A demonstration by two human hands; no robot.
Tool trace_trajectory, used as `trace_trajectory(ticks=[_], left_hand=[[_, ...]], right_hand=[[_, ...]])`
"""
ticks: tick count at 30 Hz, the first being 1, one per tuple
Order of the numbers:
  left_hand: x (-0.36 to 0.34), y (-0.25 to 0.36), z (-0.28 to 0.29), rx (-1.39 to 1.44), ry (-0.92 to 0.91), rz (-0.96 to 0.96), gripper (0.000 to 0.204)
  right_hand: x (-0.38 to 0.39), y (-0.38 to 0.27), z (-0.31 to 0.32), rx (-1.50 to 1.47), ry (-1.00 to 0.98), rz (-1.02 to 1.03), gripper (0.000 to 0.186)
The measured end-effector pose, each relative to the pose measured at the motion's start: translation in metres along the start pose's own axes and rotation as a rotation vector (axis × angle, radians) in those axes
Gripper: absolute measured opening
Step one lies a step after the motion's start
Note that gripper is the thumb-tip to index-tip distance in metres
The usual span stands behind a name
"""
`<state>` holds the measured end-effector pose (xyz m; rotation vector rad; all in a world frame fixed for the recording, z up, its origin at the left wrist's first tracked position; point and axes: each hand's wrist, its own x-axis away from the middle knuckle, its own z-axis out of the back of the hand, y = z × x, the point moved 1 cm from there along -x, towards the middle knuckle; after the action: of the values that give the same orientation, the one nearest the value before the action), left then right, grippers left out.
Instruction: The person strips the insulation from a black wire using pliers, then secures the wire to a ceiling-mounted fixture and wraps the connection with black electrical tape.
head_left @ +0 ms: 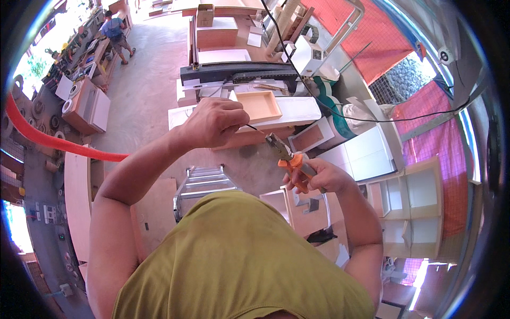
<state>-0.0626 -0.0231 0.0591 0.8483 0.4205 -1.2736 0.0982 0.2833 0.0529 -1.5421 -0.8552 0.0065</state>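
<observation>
My left hand point(217, 121) is raised near the middle, fingers closed on a thin black wire point(254, 127) whose pale tip points right, toward the pliers. My right hand point(324, 175) grips a pair of pliers point(281, 150) with orange-and-grey handles, lower and to the right. Their metal jaws are beside the wire's tip; I cannot tell whether they touch it.
An aluminium stepladder point(197, 175) stands below me. Beyond are workbenches with boards and a shallow wooden drawer point(258, 103). Open cabinets point(419, 202) are at right. A red hose point(64, 146) crosses the left. A person in blue point(114, 33) stands by a far bench.
</observation>
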Motion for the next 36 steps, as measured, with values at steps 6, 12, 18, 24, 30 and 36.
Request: trace_trajectory(ticks=[6, 12, 18, 24, 30, 36], left_hand=[[-0.004, 0.009, 0.005, -0.089, 0.008, -0.133, 0.022], [-0.002, 0.009, 0.008, -0.112, -0.026, -0.137, 0.016], [-0.001, 0.007, 0.007, -0.081, -0.062, -0.168, 0.015], [0.0, 0.007, 0.006, 0.02, -0.081, -0.086, 0.011], [0.006, 0.008, -0.003, 0.407, -0.198, 0.426, 0.003], [-0.026, 0.013, 0.005, 0.76, -0.353, 0.808, 0.004]], right_hand=[[-0.001, 0.001, -0.003, -0.045, -0.089, -0.004, 0.044], [-0.004, -0.005, -0.004, -0.035, -0.091, -0.006, 0.034], [-0.006, -0.001, 0.0, -0.026, -0.097, -0.016, 0.033], [-0.006, -0.003, 0.0, 0.099, -0.023, -0.04, 0.025], [0.001, -0.022, -0.014, 1.325, 0.514, 0.383, 0.021], [-0.006, -0.017, 0.017, 2.16, 1.338, 1.018, 0.035]])
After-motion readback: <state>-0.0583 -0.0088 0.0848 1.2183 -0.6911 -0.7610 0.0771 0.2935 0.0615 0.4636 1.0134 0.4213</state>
